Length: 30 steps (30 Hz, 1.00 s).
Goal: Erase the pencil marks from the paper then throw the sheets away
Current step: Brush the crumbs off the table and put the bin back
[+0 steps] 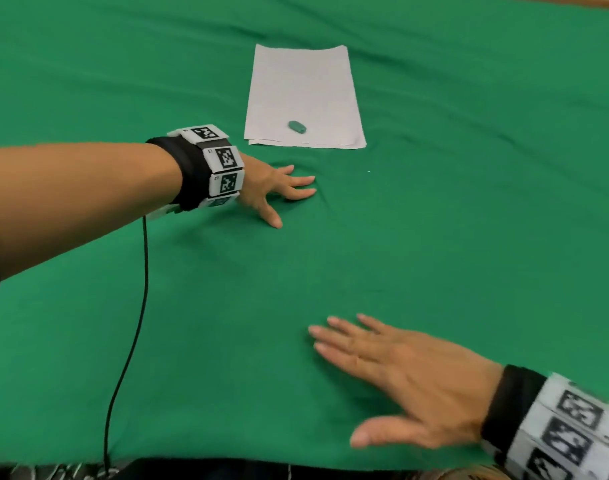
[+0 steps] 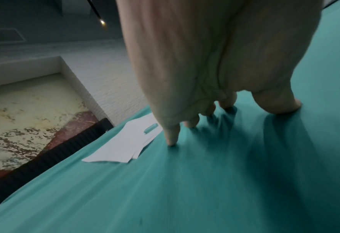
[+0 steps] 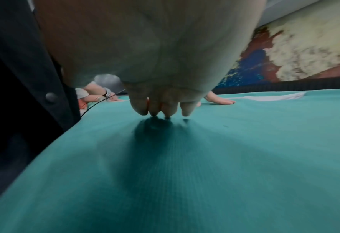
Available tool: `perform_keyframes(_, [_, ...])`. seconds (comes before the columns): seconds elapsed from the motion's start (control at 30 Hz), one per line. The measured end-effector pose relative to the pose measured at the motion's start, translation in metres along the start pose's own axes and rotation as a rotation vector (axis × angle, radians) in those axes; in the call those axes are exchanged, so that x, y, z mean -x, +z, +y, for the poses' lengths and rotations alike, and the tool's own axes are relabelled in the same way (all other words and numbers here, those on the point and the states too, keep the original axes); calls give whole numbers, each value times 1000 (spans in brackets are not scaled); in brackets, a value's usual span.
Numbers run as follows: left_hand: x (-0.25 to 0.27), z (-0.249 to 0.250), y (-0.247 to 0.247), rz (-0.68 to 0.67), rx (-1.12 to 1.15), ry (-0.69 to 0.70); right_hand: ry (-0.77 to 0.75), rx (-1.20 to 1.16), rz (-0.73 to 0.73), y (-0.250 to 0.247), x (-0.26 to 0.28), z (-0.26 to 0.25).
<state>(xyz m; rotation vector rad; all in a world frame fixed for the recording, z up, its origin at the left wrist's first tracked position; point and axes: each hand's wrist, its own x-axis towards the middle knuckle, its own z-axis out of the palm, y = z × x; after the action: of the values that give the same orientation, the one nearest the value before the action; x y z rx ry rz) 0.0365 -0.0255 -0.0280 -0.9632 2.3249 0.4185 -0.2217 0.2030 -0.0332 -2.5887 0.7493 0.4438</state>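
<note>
While both the left hand (image 1: pixel 275 188) and right hand (image 1: pixel 403 375) lie flat, fingers spread and holding nothing, on the green surface (image 1: pixel 469 237), erasing looks unstarted: next move is reaching the eraser (image 1: pixel 297 126) resting on the paper (image 1: pixel 303 95) just beyond the left hand.

A green cloth (image 1: pixel 434 237) covers the table, with a black cable (image 1: pixel 136 323) trailing over its near edge.

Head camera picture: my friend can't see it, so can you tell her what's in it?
Two bare hands rest flat, fingers spread, on a green cloth: the left hand farther out, the right hand nearer. Beyond the left hand lies a small stack of white paper sheets with a green eraser on its near end.
</note>
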Motion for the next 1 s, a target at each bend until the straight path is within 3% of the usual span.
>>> perform_keyframes(0.1, [-2, 32, -11, 245, -63, -20, 239, 3, 107, -14, 11, 24])
perform_keyframes(0.17, [-10, 64, -15, 302, -34, 68, 364, 26, 112, -22, 8, 42])
perform_keyframes(0.23, [-24, 90, -13, 230, -24, 100, 396, 68, 28, -17, 3, 39])
perform_keyframes(0.33, [-39, 99, -5, 134, -72, 41, 229, 57, -93, 2, 5, -5])
perform_keyframes(0.43, [-38, 98, 1, 109, -81, 11, 117, 22, -13, 11, 15, -29])
perform_keyframes(0.53, [-34, 100, 4, 102, -53, 11, 307, -31, 112, 0, 5, -3])
perform_keyframes(0.6, [-36, 102, 4, 105, -45, 2, 422, -58, 120, 0, -1, 7])
perform_keyframes(0.7, [-35, 104, 1, 98, -75, -23, 345, 13, -4, 21, 7, -16])
perform_keyframes(0.77, [-32, 106, 0, 92, -87, -39, 313, -40, 5, 30, 24, -33])
perform_keyframes(0.87, [-31, 110, 0, 95, -89, -66, 497, -81, 149, 27, 43, -18])
perform_keyframes(0.93, [-29, 116, 0, 107, -118, -96, 645, -83, 148, 29, 45, -10])
perform_keyframes(1.0, [-28, 121, 0, 109, -167, -125, 589, -75, 89, 37, 41, -22])
